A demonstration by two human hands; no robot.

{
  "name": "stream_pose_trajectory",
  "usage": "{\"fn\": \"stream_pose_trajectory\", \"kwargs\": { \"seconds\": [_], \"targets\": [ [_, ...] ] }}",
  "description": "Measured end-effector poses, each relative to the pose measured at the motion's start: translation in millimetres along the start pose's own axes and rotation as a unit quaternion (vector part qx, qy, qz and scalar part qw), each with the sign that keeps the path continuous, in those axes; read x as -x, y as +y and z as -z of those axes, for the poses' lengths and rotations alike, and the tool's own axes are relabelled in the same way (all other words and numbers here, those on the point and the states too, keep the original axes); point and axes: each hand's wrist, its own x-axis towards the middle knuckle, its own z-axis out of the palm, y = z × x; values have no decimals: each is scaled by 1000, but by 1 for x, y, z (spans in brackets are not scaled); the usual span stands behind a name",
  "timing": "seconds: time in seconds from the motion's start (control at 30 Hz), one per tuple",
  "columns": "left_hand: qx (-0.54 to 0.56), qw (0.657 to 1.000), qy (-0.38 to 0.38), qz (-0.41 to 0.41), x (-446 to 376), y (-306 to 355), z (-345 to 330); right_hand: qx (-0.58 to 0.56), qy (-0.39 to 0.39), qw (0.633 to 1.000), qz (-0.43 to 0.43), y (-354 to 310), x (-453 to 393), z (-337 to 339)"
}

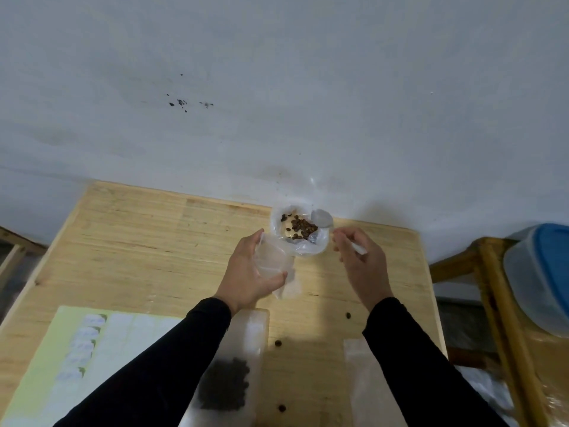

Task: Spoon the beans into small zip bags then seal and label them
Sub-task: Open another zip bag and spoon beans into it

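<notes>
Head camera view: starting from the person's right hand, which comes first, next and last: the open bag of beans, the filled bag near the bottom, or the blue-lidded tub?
From the right hand:
1. Open bag of beans, just to its left, at the table's far edge.
2. Filled bag, lower left, under the left forearm.
3. Blue-lidded tub, far right, off the table.

Two bare hands show, the left hand (pixel 250 269) and the right hand (pixel 361 261). Three loose brown beans (pixel 348 315) lie on the one pale wooden table (pixel 147 241). Three small clear plastic zip bags (pixel 278 266) appear, and one pale green label sheet (pixel 58 362).
</notes>
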Motion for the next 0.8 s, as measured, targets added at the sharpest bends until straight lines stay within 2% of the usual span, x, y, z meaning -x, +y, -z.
{"fn": "stream_pose_trajectory", "kwargs": {
  "seconds": [0.13, 0.23, 0.37, 0.5, 0.6, 0.8],
  "targets": [
    [-24, 1000, 7, -9, 1, 2, -7, 23, 44, 999, -7, 12, -22, 0],
    [-30, 999, -6, -19, 3, 4, -13, 74, 46, 996, 13, 18, -41, 3],
    [-45, 998, -23, -22, 1, 7, -21, 129, 10, 990, 58, 14, -65, 6],
    [-45, 998, -31, -20, -4, 7, -26, 172, -63, 980, 73, 15, -84, 7],
    [-61, 997, -32, -24, -6, 6, -28, 166, -82, 982, 28, 25, -94, 8],
    [-49, 998, -30, -11, -10, 5, -28, 65, -58, 990, -115, 51, -91, 7]
  ]
}}
